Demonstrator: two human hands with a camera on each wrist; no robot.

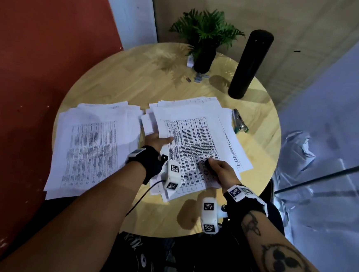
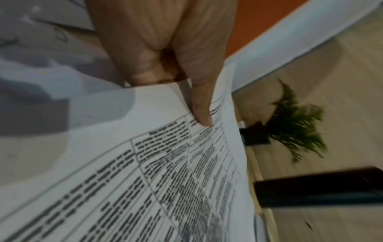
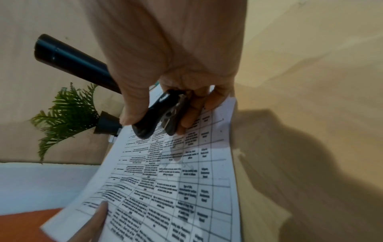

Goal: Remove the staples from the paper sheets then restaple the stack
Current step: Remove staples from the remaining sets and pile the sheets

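White printed paper sheets lie in a loose stack on the round pale wooden counter. Sheets could be torn or slid askew if the black plastic and metal staple remover is pulled while they are lightly held. It is gripped by the right hand; the top sheet's edge is pinched by the left hand.

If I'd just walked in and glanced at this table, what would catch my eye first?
Probably the printed sheets spread over the round wooden table, with a second pile to the left. Both hands are on the middle sheets: the left hand pinches their edge, and the right hand holds a small black staple remover. At the far edge stand a potted fern and a tall black cylinder.
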